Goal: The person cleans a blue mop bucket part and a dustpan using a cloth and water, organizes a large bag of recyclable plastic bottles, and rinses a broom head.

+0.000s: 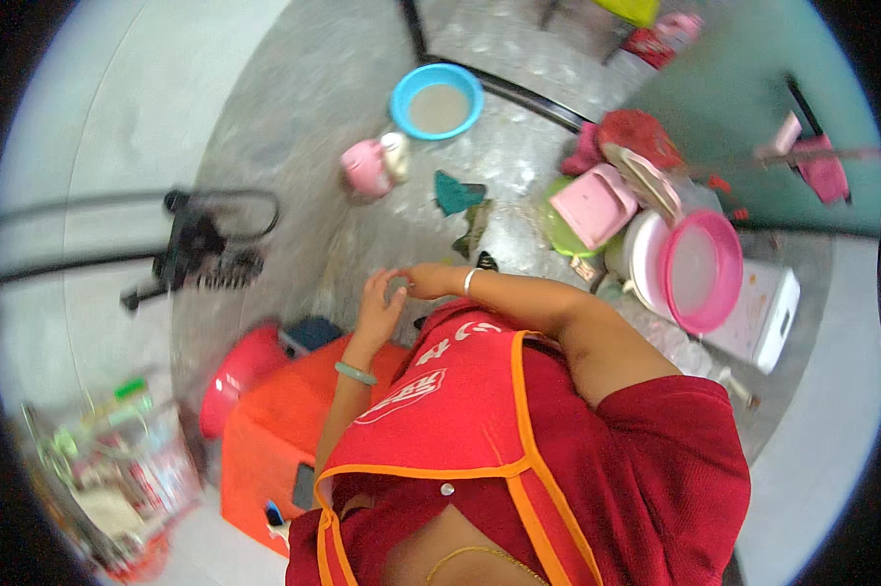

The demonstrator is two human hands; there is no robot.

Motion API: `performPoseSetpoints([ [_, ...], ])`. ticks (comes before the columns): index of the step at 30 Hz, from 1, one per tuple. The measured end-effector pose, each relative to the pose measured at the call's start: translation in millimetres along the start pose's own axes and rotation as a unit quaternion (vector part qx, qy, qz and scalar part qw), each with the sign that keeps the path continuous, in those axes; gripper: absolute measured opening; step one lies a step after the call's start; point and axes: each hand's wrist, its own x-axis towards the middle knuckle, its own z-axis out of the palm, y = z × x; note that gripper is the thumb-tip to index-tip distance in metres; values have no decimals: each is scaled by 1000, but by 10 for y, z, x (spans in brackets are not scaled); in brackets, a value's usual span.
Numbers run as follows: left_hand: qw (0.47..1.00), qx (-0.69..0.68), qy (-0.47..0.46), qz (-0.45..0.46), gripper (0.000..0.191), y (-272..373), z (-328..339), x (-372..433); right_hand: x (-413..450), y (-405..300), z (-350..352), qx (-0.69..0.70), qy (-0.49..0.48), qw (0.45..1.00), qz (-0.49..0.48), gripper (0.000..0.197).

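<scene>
My left hand (382, 311), with a pale green bangle at the wrist, is raised in front of my red apron (418, 410). Its thumb and fingers are spread in a curve, and no held thing shows in it. Reaching across from the other side, my right hand (435, 280) wears a white bracelet. The right fingertips meet the left fingers; whether something small is pinched there is too blurred to tell. Beyond the hands, a dark teal object (456, 193) lies on the grey floor (301, 146), near a pink and white rounded item (373, 165).
A blue basin (476, 102) holds cloudy liquid. To the right are a pink basin (730, 271), a white bucket (640, 253), a pink plastic tray (591, 205) and a red bag (638, 135). An orange box (265, 432) and black metal equipment (191, 242) stand left.
</scene>
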Motion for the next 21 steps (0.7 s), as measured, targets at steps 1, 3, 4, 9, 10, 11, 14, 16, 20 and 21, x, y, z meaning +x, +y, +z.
performPoseSetpoints([
  [1,999,-14,-31,23,38,108,102,130,-66,119,-94,9,24,1000,14,51],
  [3,995,-21,-78,63,39,361,267,385,-166,388,-246,42,99,994,-19,49],
  [4,993,-45,-98,57,40,488,330,493,-252,482,-333,48,119,992,-12,49],
  [9,969,-29,-199,143,42,734,483,1056,-735,658,-666,87,254,963,29,45],
  [10,965,-22,-211,151,41,744,490,1143,-777,697,-676,95,280,954,42,45],
  [11,960,-17,-226,165,40,769,513,1250,-811,729,-697,96,288,950,77,44],
  [14,944,-29,-299,137,39,693,620,1537,-986,847,-760,123,346,922,124,44],
  [16,922,-8,-342,184,39,932,665,1678,-1159,885,-745,141,415,888,135,44],
  [20,874,22,-414,253,36,1164,762,1940,-1540,741,-761,235,461,829,212,50],
  [21,863,15,-427,269,36,1101,780,2059,-1528,700,-749,243,480,813,222,50],
])
